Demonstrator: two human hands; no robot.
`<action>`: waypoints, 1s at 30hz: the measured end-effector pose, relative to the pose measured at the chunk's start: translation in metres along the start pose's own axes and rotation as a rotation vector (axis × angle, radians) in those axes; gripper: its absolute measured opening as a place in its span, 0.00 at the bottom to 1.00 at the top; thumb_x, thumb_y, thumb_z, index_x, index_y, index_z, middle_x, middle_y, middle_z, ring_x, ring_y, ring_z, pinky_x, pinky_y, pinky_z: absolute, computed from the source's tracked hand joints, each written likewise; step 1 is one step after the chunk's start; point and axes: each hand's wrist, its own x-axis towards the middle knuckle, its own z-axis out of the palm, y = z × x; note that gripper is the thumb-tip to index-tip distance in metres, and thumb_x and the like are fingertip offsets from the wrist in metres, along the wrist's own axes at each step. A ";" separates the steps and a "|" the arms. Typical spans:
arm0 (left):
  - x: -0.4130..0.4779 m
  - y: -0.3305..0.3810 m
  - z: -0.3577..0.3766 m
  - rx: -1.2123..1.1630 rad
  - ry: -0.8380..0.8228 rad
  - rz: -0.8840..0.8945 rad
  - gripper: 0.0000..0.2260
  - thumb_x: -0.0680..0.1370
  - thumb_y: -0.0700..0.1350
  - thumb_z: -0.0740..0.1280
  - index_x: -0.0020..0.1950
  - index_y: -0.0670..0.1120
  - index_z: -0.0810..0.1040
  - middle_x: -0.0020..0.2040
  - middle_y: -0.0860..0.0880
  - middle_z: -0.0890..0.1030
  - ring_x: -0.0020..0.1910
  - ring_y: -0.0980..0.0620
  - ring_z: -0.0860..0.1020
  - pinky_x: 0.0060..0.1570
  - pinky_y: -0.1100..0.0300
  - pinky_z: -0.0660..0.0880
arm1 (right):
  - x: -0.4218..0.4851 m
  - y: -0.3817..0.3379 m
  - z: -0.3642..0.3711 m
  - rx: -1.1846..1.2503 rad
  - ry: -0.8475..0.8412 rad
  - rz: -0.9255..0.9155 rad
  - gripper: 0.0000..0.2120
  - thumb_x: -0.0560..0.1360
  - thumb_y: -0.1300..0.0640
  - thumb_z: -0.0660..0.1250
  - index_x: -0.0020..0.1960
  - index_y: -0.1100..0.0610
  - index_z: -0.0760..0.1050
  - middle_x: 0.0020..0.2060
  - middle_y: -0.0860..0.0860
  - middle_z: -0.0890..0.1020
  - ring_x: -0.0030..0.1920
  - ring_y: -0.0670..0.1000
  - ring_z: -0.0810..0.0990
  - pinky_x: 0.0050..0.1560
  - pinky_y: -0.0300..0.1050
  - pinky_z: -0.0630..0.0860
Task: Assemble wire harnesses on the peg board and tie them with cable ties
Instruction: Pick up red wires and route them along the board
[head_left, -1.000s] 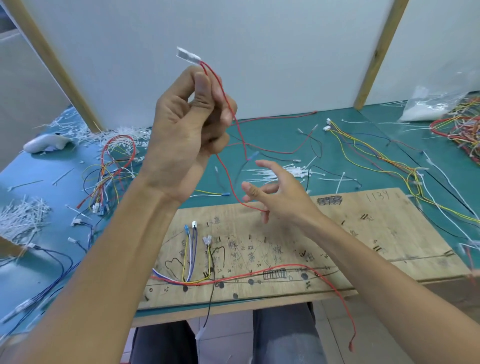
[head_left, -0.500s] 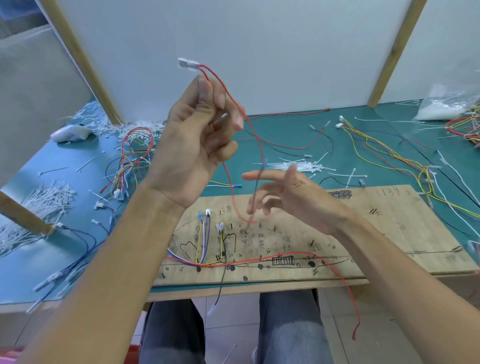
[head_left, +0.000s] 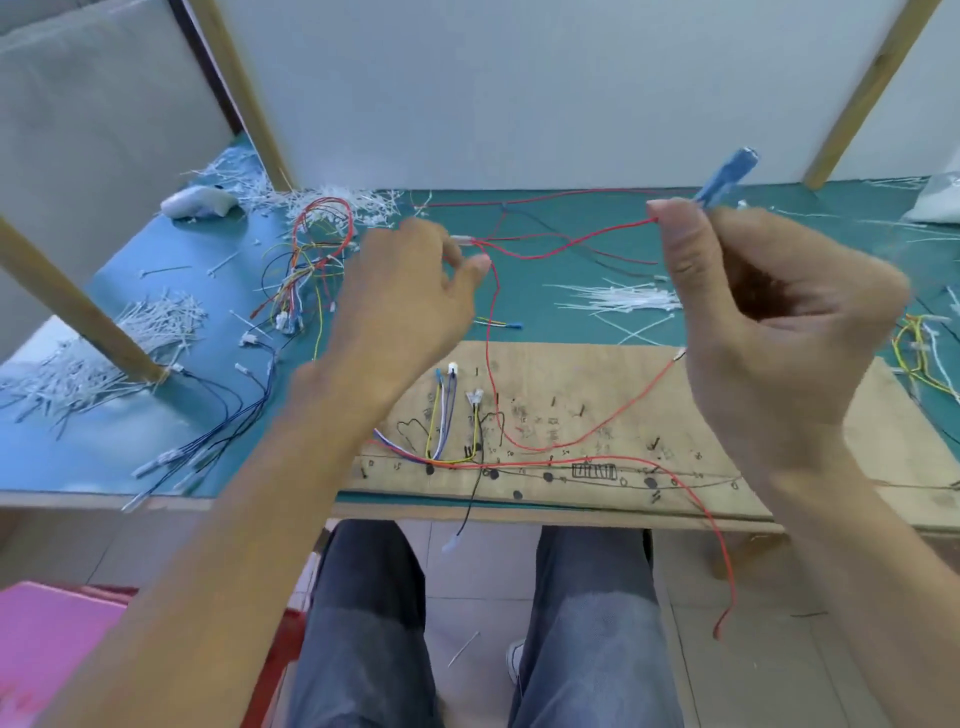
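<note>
Both hands have come down and spread wide since a second ago, when the left held the wire high and the right hovered open beneath it. Now the left hand (head_left: 405, 312) sits above the board's (head_left: 701, 410) far left edge, thumb and forefinger closed in a pinch at the white terminal (head_left: 462, 240) on the end of a thin red wire (head_left: 561, 249), though motion blur softens the detail. The right hand (head_left: 769, 338) is raised over the board's right half, its fingers curled tight. Thumb and forefinger nip the same wire, and a blue terminal (head_left: 730, 169) pokes up past the knuckles. Between the hands the wire runs slack above the board's far edge, while a second stretch of it droops in a long loop onto the board's middle. Other coloured leads (head_left: 441, 431) are already routed on the board's left part, and a heap of white ties (head_left: 618, 301) lies just beyond its far edge. The wire looks very light and limp, so it will probably sag, curl and snag on pegs unless kept lightly taut. Its insulation is likely smooth enough to slip through a loose pinch. The safest hold seems to be on the insulation just behind each terminal, since pulling on a crimped end could loosen it.
</note>
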 end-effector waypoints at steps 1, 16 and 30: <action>-0.012 -0.004 -0.010 -0.004 0.081 -0.007 0.13 0.79 0.61 0.69 0.48 0.53 0.82 0.34 0.51 0.84 0.44 0.49 0.85 0.50 0.50 0.81 | -0.009 -0.009 0.004 -0.061 0.037 -0.031 0.21 0.84 0.56 0.70 0.33 0.62 0.74 0.27 0.56 0.61 0.30 0.56 0.60 0.32 0.46 0.57; -0.113 0.001 -0.044 -0.815 -0.410 0.226 0.23 0.79 0.55 0.71 0.73 0.58 0.72 0.55 0.48 0.87 0.53 0.45 0.86 0.51 0.51 0.83 | -0.047 -0.036 0.037 -0.019 0.067 0.045 0.07 0.82 0.56 0.71 0.58 0.51 0.86 0.26 0.48 0.66 0.28 0.47 0.61 0.32 0.36 0.60; -0.160 -0.055 -0.015 -0.769 -0.116 0.219 0.09 0.87 0.44 0.57 0.65 0.51 0.73 0.56 0.51 0.86 0.53 0.56 0.84 0.55 0.66 0.77 | -0.100 -0.021 0.040 0.548 -0.732 0.710 0.23 0.81 0.49 0.68 0.74 0.43 0.67 0.45 0.54 0.87 0.36 0.54 0.82 0.38 0.52 0.77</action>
